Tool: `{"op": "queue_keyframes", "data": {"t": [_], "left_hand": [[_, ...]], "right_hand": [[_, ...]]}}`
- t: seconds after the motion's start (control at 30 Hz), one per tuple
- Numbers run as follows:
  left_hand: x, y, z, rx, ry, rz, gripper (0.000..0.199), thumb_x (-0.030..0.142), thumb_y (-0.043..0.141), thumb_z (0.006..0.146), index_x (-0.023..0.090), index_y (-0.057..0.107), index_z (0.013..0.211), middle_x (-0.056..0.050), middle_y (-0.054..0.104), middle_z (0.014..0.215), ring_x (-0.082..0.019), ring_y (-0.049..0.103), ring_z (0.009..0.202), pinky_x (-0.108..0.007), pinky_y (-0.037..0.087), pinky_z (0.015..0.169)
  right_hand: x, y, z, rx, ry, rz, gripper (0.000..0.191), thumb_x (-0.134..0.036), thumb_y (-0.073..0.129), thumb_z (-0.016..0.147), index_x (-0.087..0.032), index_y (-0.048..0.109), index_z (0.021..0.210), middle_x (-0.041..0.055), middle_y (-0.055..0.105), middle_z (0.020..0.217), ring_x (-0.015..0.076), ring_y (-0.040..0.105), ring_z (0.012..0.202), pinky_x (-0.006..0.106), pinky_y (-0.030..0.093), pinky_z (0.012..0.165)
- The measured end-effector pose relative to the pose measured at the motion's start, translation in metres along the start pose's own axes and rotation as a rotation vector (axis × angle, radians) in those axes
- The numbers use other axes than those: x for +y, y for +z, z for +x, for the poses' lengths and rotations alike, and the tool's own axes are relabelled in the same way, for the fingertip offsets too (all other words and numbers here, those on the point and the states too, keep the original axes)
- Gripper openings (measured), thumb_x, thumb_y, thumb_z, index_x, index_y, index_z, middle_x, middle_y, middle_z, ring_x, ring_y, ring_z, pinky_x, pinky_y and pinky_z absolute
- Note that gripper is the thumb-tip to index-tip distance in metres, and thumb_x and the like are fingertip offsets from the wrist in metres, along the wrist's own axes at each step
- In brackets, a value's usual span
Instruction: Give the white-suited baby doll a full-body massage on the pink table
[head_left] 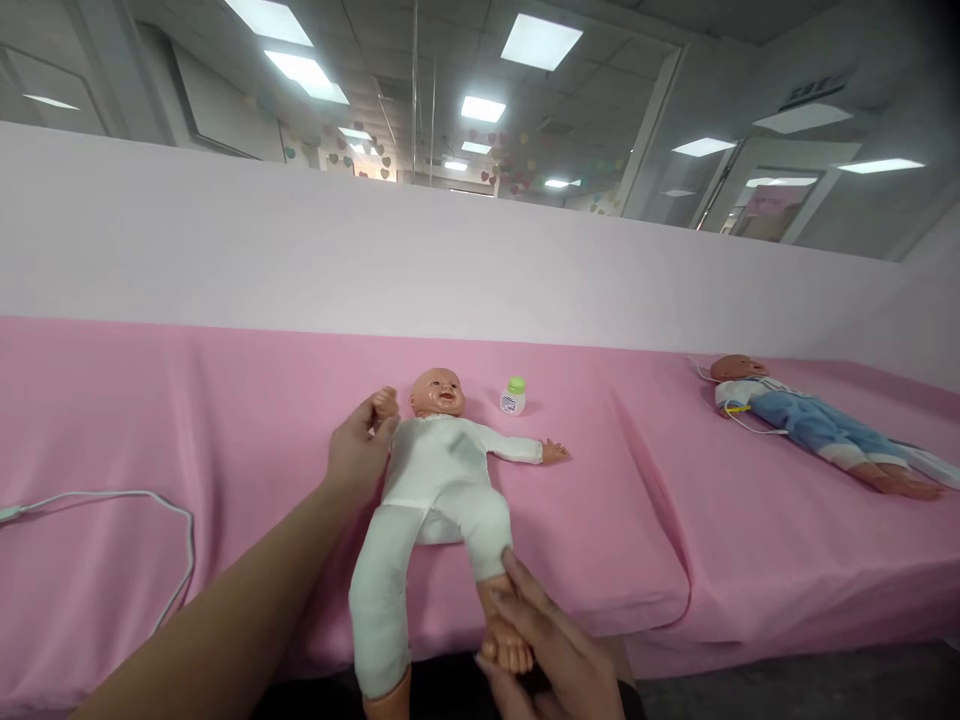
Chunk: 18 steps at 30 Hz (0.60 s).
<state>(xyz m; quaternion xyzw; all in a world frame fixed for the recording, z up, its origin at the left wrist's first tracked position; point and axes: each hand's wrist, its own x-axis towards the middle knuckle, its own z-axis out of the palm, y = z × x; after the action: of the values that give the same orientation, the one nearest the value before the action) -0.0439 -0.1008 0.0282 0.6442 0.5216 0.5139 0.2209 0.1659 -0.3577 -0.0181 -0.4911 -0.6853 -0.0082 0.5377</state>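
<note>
A baby doll (442, 460) in a white cloth body lies face up on the pink sheet, its head away from me and its legs toward me. My left hand (356, 450) is closed around the doll's arm on the left, close to its small raised hand. Around the doll's lower leg and foot on the right, my right hand (559, 645) is closed, with the thumb near the toes. The doll's other arm stretches out to the right. Beside its head stands a small clear bottle (513, 402) with a green cap.
A second doll (802, 415) in blue trousers lies at the far right, with thin tubing about it. A white cable (135, 493) curves over the pink sheet (262, 400) on the left. Behind the bed rises a white low wall (375, 260) with glass above it.
</note>
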Motion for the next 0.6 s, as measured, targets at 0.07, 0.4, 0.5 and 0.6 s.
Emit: {"op": "queue_keyframes", "data": {"t": [0.07,0.4,0.5,0.6], "left_hand": [[0.008,0.005,-0.007,-0.116,0.125,0.173,0.042,0.034,0.059,0.095,0.032,0.066,0.137,-0.001,0.076,0.126,-0.026,0.072,0.111,-0.038,0.054,0.098],[0.009,0.008,-0.011,-0.306,0.257,0.335,0.045,0.035,0.056,0.095,0.029,0.066,0.138,-0.003,0.071,0.138,-0.028,0.068,0.122,-0.038,0.051,0.105],[0.002,0.002,-0.004,-0.16,0.11,0.107,0.036,0.034,0.061,0.091,0.029,0.071,0.125,-0.002,0.078,0.119,-0.026,0.072,0.108,-0.034,0.055,0.093],[-0.016,-0.005,0.011,0.045,-0.101,-0.129,0.029,0.04,0.065,0.088,0.022,0.071,0.111,-0.006,0.077,0.109,-0.025,0.071,0.1,-0.034,0.057,0.086]], "right_hand": [[0.002,0.001,0.019,-0.008,0.002,0.005,0.048,-0.016,0.069,0.088,-0.027,0.069,0.134,0.0098,0.064,0.146,0.0281,0.072,0.121,0.032,0.063,0.098],[0.022,0.019,0.078,-0.133,0.184,0.117,0.046,-0.021,0.072,0.089,-0.022,0.07,0.135,0.0142,0.064,0.145,0.0315,0.067,0.128,0.039,0.064,0.098],[0.014,0.007,0.069,-0.123,0.151,0.118,0.048,-0.022,0.071,0.09,-0.024,0.068,0.138,0.0129,0.066,0.144,0.0304,0.069,0.126,0.035,0.066,0.093],[0.006,-0.01,0.041,-0.1,0.057,0.085,0.052,-0.019,0.073,0.087,-0.026,0.067,0.139,0.0109,0.066,0.144,0.0304,0.069,0.125,0.036,0.063,0.098]]}}
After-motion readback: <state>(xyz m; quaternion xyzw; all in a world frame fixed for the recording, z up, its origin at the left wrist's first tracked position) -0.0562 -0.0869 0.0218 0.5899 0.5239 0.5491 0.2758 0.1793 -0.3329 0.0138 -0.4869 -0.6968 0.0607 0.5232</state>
